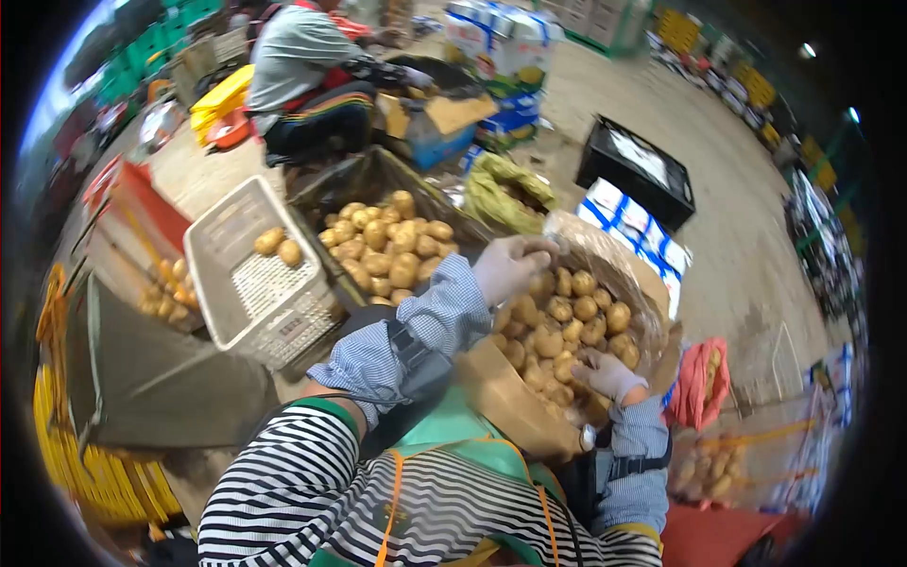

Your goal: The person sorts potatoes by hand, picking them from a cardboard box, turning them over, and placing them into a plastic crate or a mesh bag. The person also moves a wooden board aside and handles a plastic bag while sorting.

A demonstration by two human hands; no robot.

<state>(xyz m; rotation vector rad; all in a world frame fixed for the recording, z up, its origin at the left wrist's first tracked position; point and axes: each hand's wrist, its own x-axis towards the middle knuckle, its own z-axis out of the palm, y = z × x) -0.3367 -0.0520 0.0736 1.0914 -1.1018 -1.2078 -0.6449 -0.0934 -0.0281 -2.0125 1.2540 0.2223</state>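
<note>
Yellow-tan potatoes (567, 326), brown sack (515, 402), blue-checked sleeves (439, 317), black-and-white striped shirt (283, 491), grey crate (201, 274).

The potatoes (567, 321) are small, rounded and yellow-brown, heaped loose in a brown paper sack (510, 397). The sack sits tilted, its mouth wide open. The left hand (508, 266) touches the heap's far edge and the right hand (609, 374) rests on its near side.

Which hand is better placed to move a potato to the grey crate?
Left, probably. The left hand is raised over the sack, on the side nearer the grey crate. The right hand rests low on the sack's potatoes, farther off.
</note>
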